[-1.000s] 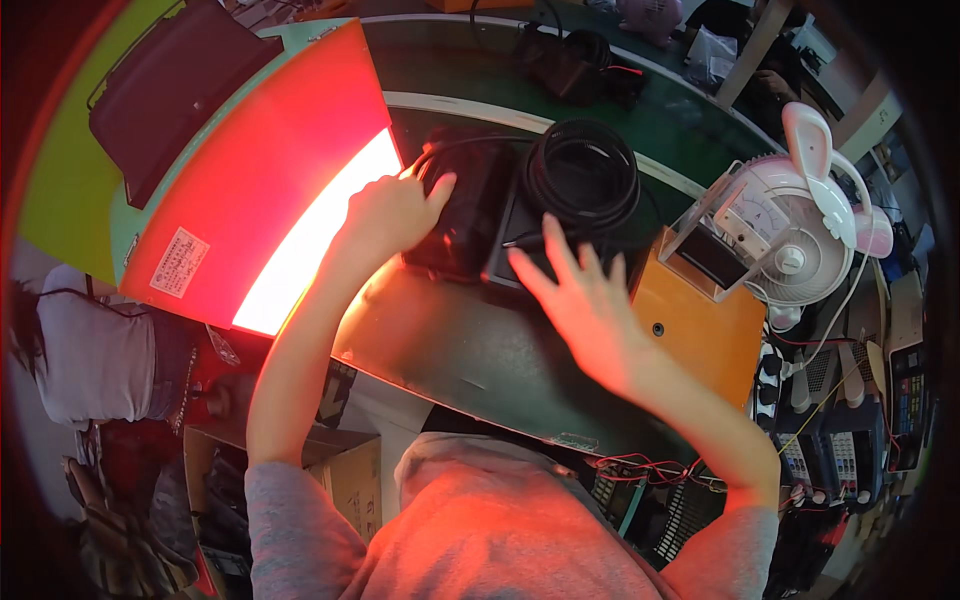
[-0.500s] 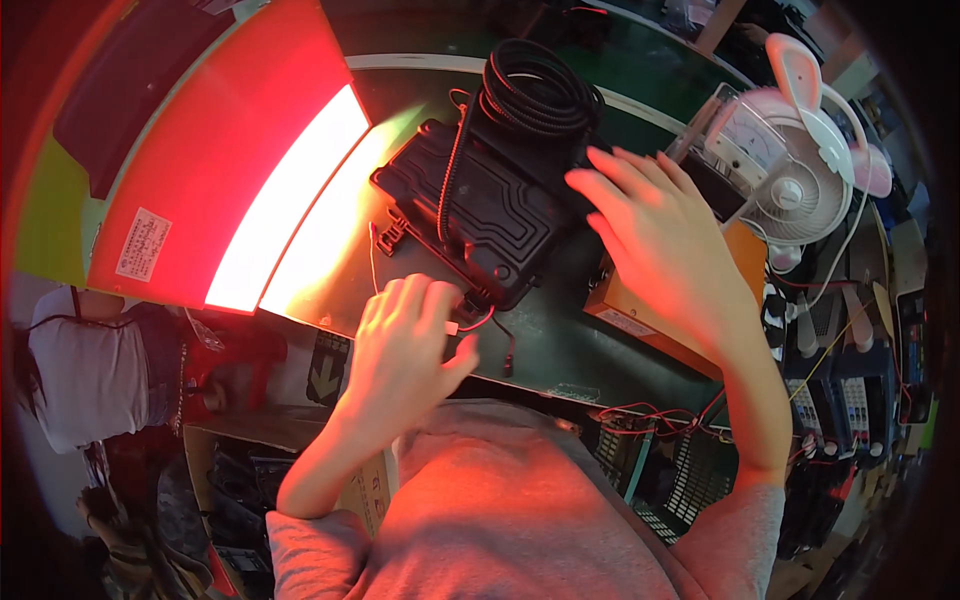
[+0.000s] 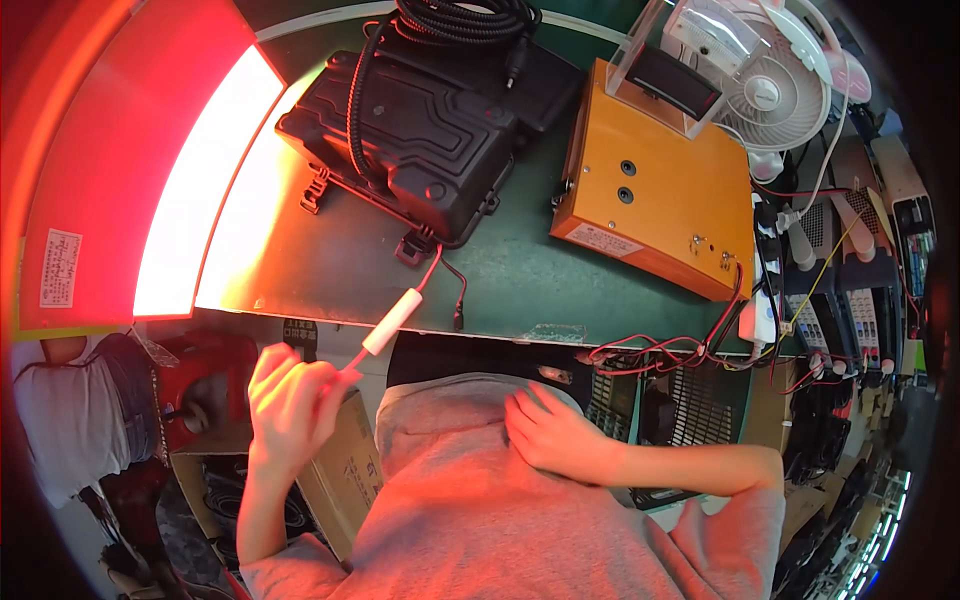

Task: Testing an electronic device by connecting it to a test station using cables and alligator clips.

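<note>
My left hand (image 3: 292,405) is closed in a pinch on the end of a red wire (image 3: 362,358), left of the bench's front edge. A white sleeve (image 3: 393,322) sits on this wire, which stretches to the front of a black plastic case (image 3: 430,150). Beside it, a thin black lead (image 3: 459,300) with a small plug hangs from the same spot. My right hand (image 3: 555,435) rests against my grey shirt, fingers apart and holding nothing. A coiled black ribbed cable (image 3: 465,22) lies on top behind the case, whose latches hang loose.
An orange metal box (image 3: 665,190) with sockets and switches stands on the green bench (image 3: 520,265), a clear-covered meter (image 3: 680,85) on it. Behind is a white fan (image 3: 770,95). A bright red-lit panel (image 3: 100,180) rises at left. Red and black wires (image 3: 660,350) hang over the front edge.
My left hand has drawn the red wire out toward me and left. My right hand has left the case and come down to my shirt. The view has shifted, showing more of the orange box.
</note>
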`<state>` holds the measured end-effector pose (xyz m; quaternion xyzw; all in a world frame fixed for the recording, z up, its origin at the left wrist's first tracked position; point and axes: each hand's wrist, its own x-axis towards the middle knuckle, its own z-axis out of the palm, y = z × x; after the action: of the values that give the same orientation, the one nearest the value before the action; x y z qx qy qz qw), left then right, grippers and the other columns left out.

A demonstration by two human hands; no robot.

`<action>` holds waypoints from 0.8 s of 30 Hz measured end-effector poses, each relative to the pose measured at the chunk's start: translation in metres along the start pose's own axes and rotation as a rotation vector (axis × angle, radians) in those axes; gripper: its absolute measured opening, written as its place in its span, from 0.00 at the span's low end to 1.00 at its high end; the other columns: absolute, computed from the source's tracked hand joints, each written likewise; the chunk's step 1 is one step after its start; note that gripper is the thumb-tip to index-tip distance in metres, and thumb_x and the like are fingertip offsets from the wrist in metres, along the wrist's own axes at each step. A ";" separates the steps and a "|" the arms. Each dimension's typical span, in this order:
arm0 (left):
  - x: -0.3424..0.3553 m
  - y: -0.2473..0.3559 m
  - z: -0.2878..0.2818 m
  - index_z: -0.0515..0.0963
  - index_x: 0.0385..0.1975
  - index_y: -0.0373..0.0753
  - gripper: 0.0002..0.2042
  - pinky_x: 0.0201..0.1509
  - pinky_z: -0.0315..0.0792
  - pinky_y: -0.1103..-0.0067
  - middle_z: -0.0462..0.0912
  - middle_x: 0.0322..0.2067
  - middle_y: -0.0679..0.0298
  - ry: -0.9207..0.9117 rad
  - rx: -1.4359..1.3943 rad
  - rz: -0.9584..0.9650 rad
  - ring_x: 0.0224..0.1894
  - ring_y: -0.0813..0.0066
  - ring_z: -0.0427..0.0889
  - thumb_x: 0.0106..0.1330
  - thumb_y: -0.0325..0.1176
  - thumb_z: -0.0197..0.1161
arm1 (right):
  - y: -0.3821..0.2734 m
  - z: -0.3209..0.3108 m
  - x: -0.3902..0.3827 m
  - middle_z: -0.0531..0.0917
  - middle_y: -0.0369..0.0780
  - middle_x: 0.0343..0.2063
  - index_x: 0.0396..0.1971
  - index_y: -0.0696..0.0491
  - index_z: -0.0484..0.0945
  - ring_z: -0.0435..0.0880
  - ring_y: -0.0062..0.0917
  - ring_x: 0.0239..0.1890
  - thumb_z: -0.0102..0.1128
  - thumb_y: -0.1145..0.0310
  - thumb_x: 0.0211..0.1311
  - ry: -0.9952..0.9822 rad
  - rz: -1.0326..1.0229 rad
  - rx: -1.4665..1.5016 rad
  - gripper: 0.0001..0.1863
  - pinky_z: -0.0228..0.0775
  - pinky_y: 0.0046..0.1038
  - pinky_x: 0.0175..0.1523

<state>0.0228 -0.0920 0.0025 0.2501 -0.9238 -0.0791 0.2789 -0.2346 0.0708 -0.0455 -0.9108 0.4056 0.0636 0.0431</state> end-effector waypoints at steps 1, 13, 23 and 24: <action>-0.007 0.008 -0.005 0.74 0.38 0.32 0.14 0.29 0.69 0.76 0.65 0.12 0.67 -0.001 -0.007 0.003 0.14 0.75 0.61 0.52 0.24 0.65 | -0.001 0.007 0.008 0.75 0.48 0.44 0.43 0.62 0.73 0.73 0.36 0.48 0.50 0.65 0.51 -0.024 0.051 -0.083 0.21 0.59 0.41 0.60; -0.049 0.037 0.001 0.74 0.25 0.32 0.03 0.30 0.77 0.77 0.82 0.21 0.55 0.440 -1.249 -0.326 0.19 0.65 0.79 0.54 0.22 0.62 | 0.033 -0.011 0.035 0.79 0.46 0.30 0.35 0.61 0.78 0.80 0.30 0.30 0.57 0.72 0.49 -0.270 0.301 0.284 0.12 0.69 0.25 0.29; 0.022 0.081 0.043 0.80 0.25 0.34 0.06 0.31 0.72 0.82 0.80 0.29 0.61 0.087 -0.931 -0.446 0.29 0.77 0.78 0.46 0.19 0.67 | 0.072 -0.100 0.005 0.74 0.31 0.22 0.43 0.55 0.76 0.65 0.10 0.22 0.42 0.64 0.69 -0.026 0.588 1.761 0.15 0.58 0.14 0.26; 0.024 0.088 0.044 0.79 0.25 0.33 0.05 0.30 0.72 0.84 0.80 0.28 0.61 -0.004 -1.010 -0.546 0.28 0.79 0.78 0.49 0.18 0.66 | 0.070 -0.099 0.004 0.74 0.31 0.22 0.43 0.55 0.76 0.65 0.10 0.22 0.42 0.64 0.69 -0.026 0.588 1.760 0.15 0.58 0.14 0.26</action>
<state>-0.0554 -0.0283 0.0022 0.3151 -0.6739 -0.5802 0.3316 -0.2760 0.0078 0.0501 -0.4097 0.5218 -0.2486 0.7057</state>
